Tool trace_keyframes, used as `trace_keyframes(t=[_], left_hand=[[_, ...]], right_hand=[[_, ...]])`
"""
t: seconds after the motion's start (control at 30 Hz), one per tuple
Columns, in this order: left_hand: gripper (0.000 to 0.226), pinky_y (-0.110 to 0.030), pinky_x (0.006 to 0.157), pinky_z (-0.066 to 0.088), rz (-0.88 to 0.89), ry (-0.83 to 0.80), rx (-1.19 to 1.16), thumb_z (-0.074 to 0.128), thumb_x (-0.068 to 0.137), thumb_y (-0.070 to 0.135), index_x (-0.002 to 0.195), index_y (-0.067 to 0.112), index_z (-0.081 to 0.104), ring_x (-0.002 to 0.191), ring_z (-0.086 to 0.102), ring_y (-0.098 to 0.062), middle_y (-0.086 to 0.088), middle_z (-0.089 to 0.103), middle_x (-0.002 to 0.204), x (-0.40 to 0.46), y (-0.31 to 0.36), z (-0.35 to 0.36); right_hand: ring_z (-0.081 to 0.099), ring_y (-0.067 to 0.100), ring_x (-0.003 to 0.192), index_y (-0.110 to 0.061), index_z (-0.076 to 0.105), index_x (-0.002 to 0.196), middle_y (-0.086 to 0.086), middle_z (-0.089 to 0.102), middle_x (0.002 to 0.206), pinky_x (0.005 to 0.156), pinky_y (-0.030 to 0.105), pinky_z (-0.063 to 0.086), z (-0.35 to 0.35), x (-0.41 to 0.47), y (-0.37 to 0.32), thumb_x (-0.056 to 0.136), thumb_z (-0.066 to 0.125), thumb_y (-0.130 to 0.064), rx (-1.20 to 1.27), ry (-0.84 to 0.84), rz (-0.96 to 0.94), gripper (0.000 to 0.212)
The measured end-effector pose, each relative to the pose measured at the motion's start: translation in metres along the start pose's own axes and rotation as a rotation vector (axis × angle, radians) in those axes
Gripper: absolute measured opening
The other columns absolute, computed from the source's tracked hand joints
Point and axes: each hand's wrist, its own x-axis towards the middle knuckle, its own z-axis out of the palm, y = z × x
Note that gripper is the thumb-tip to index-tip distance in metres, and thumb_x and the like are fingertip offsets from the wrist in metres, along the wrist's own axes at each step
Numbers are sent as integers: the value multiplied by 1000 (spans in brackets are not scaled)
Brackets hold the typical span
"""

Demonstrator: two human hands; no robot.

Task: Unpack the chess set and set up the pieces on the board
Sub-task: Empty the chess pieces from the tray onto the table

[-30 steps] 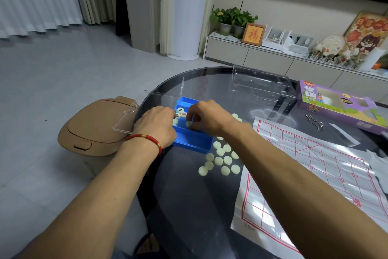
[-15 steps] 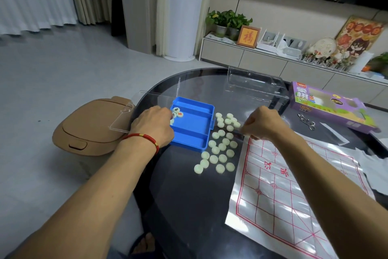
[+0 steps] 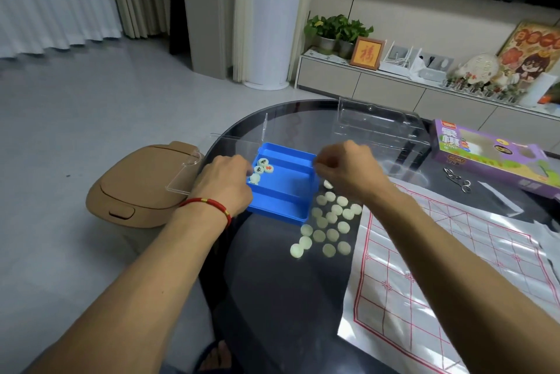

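Left hand (image 3: 224, 182) sits at the left edge of the blue tray (image 3: 285, 189), fingers curled down over its left wall, right beside the few pieces left inside. Those pieces in the tray (image 3: 263, 168) huddle in the far left corner, pale round discs, two showing black characters and one a red one. Right hand (image 3: 348, 169) hovers over the tray's right wall, fingers bunched as if pinching something small, though the view is too blurred to say whether it holds a piece. Just near of that hand, the loose pieces (image 3: 328, 223) lie scattered on the dark glass counter (image 3: 272, 298), all plain pale green discs with blank sides up, spreading from the tray's right side toward the near left. The board (image 3: 448, 267), a glossy white sheet with a red grid, lies to the right, its left edge just beside the pile. A clear lid (image 3: 378, 125) stands far behind the tray, and the purple box (image 3: 491, 155) rests at the far right.

Against half a second ago: the right hand was over the board's far left corner and is now back at the tray. The left hand has stayed at the tray's left wall, and the pile looks much the same.
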Motion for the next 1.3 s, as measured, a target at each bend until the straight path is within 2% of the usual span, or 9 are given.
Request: trace_keyframes(t=[0.13,0.27,0.33,0.47,0.57,0.87,1.03,1.2,1.3], left_hand=[[29,-40,79,57,-23,27,-9,61,84,15,111,23,68,91,62,-29,-7,65,101,2,0,-4],[34,-41,85,56,-8,33,-6,60,86,19,119,24,67,98,63,-31,-7,67,104,4,3,-3],[35,-41,86,56,-4,30,-5,61,86,20,120,22,67,101,63,-31,-8,67,108,7,3,-2],[33,-42,87,56,5,23,-5,63,88,24,120,20,67,100,63,-32,-10,67,109,9,2,-1],[33,-42,85,57,11,19,6,65,88,22,120,19,67,97,63,-29,-8,67,108,9,2,0],[35,-42,88,56,18,20,-2,65,88,26,122,19,67,102,64,-29,-8,68,112,7,2,-2],[35,-41,86,56,21,28,20,65,90,27,123,17,65,101,63,-28,-8,67,112,5,6,-3],[38,-41,87,56,5,26,44,67,89,24,126,15,63,103,63,-29,-10,66,117,1,11,-4],[36,-41,88,54,20,84,60,66,90,24,125,14,63,108,60,-29,-11,64,117,1,14,-2]], right_hand=[[65,23,95,-17,74,113,3,72,105,80,29,50,37,22,-34,93,63,-15,-42,-97,-226,23],[63,32,94,-20,72,112,9,67,105,70,34,45,64,42,-47,95,57,-17,-160,-80,-270,23],[63,34,93,-19,71,114,11,65,105,72,39,51,69,43,-48,96,55,-15,-205,-83,-292,25],[63,32,86,-18,71,103,8,67,98,72,42,54,69,42,-38,92,60,-19,-225,-62,-287,16],[62,30,84,-17,68,102,6,66,97,72,42,55,69,42,-36,90,64,-24,-226,-53,-289,15],[60,35,81,-5,68,89,12,65,86,71,45,53,78,40,-40,89,62,-14,-223,-43,-280,11],[54,34,76,-9,47,75,9,49,77,64,38,30,70,34,-38,90,52,-6,-454,-119,-404,17],[55,34,85,-4,64,90,14,64,92,68,34,28,64,36,-27,98,52,-15,-348,-124,-411,18],[50,28,71,-8,71,87,6,65,77,66,31,37,57,32,-27,92,63,-16,-106,-75,-355,12]])
